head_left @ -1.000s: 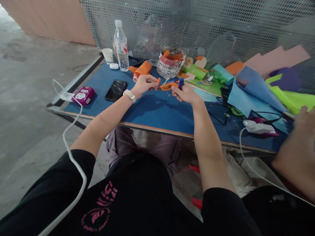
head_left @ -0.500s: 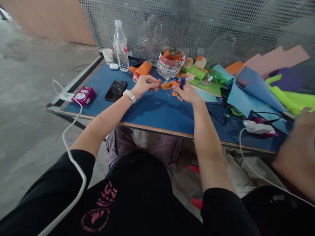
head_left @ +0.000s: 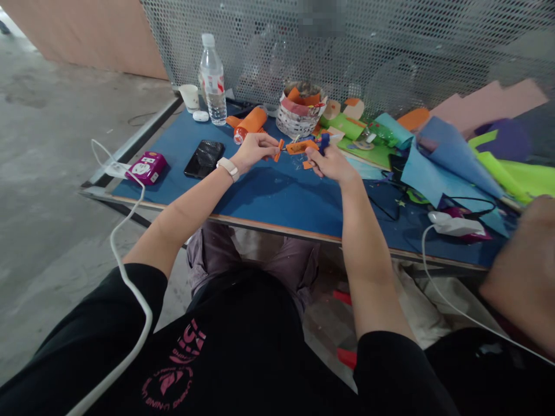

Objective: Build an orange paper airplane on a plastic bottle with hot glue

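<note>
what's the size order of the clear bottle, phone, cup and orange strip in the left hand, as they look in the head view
1. Clear bottle
2. Phone
3. Cup
4. Orange strip, partly covered by the left hand

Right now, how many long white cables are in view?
2: one cable across the black left sleeve, another cable from the white adapter at right. Others may hide under coloured paper.
</note>
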Motion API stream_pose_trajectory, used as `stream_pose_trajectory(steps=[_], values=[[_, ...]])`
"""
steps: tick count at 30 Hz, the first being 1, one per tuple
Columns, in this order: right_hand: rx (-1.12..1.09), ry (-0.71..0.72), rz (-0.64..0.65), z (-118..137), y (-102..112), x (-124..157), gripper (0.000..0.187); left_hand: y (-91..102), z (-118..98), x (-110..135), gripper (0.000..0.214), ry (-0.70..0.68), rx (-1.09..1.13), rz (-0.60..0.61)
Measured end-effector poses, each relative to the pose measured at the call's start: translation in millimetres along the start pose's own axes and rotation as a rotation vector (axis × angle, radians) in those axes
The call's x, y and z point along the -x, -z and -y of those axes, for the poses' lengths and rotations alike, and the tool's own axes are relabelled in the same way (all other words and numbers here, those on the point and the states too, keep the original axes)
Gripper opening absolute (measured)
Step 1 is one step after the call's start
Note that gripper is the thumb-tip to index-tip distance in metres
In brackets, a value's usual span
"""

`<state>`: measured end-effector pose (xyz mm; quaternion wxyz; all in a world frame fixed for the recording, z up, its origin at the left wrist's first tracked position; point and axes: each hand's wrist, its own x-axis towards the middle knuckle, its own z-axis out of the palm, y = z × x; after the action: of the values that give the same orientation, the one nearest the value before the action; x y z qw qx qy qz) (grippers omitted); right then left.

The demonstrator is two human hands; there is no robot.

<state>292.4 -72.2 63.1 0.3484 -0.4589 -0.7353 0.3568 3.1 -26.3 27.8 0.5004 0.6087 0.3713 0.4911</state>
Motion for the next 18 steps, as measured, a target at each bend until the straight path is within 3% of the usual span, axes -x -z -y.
stream_pose_trajectory(steps=[12, 18], values=[[0.031, 0.037, -0.019, -2.0, 0.7, -0.2, 0.082, 1.7, 3.2, -2.1, 0.017, -0.007, -0.01, 0.021], [0.001, 0.013, -0.038, -3.3, 0.5, -0.8, 0.07, 1.4, 3.1, -1.9, 0.021, 0.002, -0.044, 0.013]])
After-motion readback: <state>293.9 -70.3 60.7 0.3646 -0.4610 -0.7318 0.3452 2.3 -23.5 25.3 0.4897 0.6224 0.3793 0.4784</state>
